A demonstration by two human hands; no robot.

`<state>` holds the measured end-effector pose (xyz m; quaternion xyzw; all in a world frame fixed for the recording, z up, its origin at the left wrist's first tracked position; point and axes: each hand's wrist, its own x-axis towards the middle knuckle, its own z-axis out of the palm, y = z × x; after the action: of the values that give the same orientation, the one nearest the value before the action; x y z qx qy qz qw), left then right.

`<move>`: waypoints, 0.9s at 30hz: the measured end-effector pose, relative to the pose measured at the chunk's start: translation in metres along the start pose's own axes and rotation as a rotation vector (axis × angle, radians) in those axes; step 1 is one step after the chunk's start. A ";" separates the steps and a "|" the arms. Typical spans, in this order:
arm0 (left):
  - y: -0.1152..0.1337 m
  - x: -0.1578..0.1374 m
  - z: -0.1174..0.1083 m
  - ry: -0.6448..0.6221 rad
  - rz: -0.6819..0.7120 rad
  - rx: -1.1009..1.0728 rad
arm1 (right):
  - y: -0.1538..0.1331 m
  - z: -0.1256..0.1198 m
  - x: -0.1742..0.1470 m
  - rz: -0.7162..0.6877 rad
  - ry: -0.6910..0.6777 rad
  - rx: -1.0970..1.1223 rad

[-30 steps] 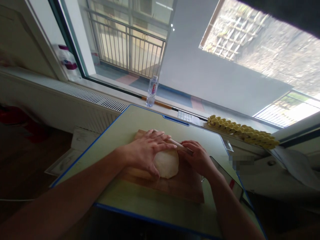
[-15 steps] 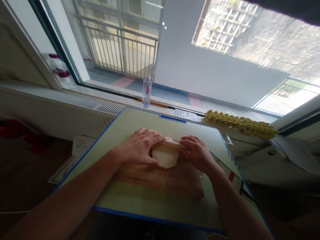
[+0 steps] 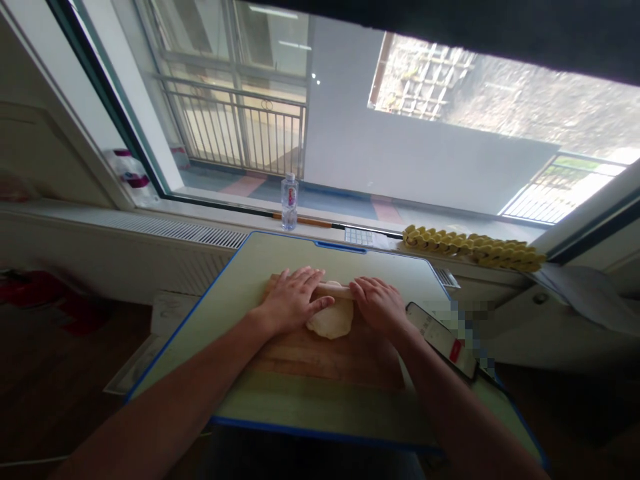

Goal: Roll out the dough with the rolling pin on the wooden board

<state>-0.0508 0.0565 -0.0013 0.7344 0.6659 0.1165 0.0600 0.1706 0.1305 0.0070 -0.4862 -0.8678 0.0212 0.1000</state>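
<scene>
A pale round of dough [image 3: 331,324] lies on a wooden cutting board [image 3: 320,367]. Across its far part runs a light rolling pin [image 3: 334,290]. My left hand [image 3: 295,300] rests over the pin's left end, fingers reaching forward and thumb pointing inward above the dough. On the right end, my right hand [image 3: 379,301] has its fingers bent over the pin. Both palms hide the pin's ends, and the left hand covers the dough's left edge.
The board sits on a pale green folding table [image 3: 240,400] with blue edging. A phone [image 3: 443,340] lies right of the board. On the sill beyond stand a clear bottle [image 3: 289,203] and yellow egg trays [image 3: 470,247]. A radiator [image 3: 200,257] is at the far left.
My left thumb has left the dough's left edge and moved forward toward the pin. The right hand has shifted slightly left along it. The camera view has tilted up a little.
</scene>
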 end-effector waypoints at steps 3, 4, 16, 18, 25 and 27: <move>0.006 -0.008 -0.002 0.004 0.000 0.038 | -0.006 -0.004 -0.009 0.038 -0.053 -0.022; 0.009 -0.013 -0.002 0.004 0.004 0.056 | -0.007 -0.004 -0.014 0.051 -0.061 -0.024; 0.020 -0.044 0.002 0.041 -0.031 0.079 | -0.023 0.012 -0.069 0.118 -0.033 -0.030; 0.018 -0.024 0.001 0.004 -0.068 0.075 | -0.021 0.012 -0.055 0.124 -0.023 -0.029; 0.015 0.015 -0.001 -0.028 -0.082 0.071 | -0.013 0.007 -0.020 0.096 -0.011 -0.011; 0.016 0.007 0.000 -0.008 -0.076 0.085 | -0.014 0.008 -0.026 0.096 -0.005 -0.022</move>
<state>-0.0345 0.0622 0.0037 0.7111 0.6972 0.0828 0.0361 0.1704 0.1014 -0.0029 -0.5283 -0.8440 0.0174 0.0915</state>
